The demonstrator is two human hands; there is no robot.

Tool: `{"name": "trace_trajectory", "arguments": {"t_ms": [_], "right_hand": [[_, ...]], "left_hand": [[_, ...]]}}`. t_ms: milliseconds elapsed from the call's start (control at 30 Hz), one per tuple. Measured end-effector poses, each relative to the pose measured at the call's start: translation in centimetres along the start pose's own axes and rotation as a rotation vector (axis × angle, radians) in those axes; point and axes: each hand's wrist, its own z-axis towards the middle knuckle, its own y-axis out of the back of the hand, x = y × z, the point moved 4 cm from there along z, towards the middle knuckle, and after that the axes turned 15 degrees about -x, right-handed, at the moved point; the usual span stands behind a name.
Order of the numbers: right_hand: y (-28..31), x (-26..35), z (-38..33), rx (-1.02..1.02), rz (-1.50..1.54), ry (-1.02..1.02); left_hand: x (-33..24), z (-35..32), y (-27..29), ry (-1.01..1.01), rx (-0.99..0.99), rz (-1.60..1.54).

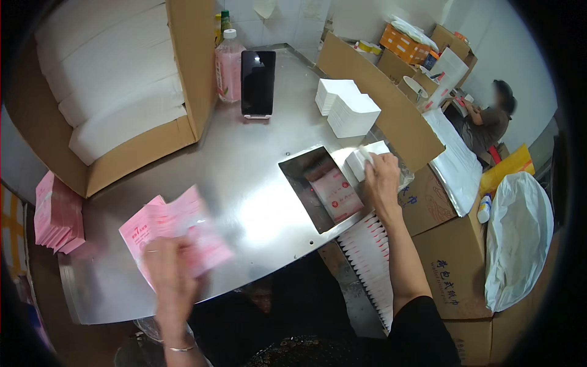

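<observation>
My left hand point(168, 269), smeared by motion, is closed on a pink printed bag point(195, 235) above the near left of the metal table. Another pink printed sheet or bag point(139, 229) lies partly beneath it. At the right, my right hand point(384, 177) grips a small white stack of paper tissues point(357, 164), its thumb side against the stack. Just left of that hand, a pink-and-white tissue pack point(337, 194) sits in the rectangular opening point(299, 177) cut in the tabletop. Two joined stacks of white tissues point(351, 113) stand beyond my right hand.
A carton point(140, 144) of white tissue stacks fills the far left; pink bags point(56, 214) are piled below it. A phone point(257, 84) stands before a pink bottle point(229, 67). Filled packs point(367, 257) line up under the right edge. A person point(489, 119) sits far right.
</observation>
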Motion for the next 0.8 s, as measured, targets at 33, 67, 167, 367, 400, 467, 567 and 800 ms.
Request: {"name": "trace_trajectory", "arguments": {"t_ms": [33, 67, 167, 367, 400, 467, 567, 800], "right_hand": [[0.0, 0.2, -0.4, 0.009, 0.009, 0.004], [0.5, 0.5, -0.3, -0.039, 0.016, 0.041], [0.7, 6.6, -2.2, 0.142, 0.391, 0.028], [4.8, 18.9, -8.4, 0.334, 0.549, 0.606], [2.5, 18.0, -7.4, 0.416, 0.369, 0.469], [0.3, 19.2, -6.0, 0.634, 0.196, 0.510], [1.7, 21.0, -6.9, 0.418, 0.523, 0.482], [3.1, 5.5, 0.8, -0.064, -0.188, 0.183]], "left_hand": [[-3.2, 0.4, -1.1, -0.018, 0.060, -0.116], [-5.4, -0.2, -3.7, -0.152, 0.110, -0.228], [-8.9, -2.1, -8.4, -0.283, 0.265, -0.285], [-7.0, -1.0, -7.7, -0.185, 0.291, -0.138], [-7.7, -1.3, -8.0, -0.130, 0.236, -0.094], [-8.6, -1.3, -8.8, -0.123, 0.207, -0.155], [-8.4, 0.4, -7.9, -0.182, 0.105, 0.048], [-7.5, -0.6, -8.8, -0.185, 0.252, 0.123]]}}
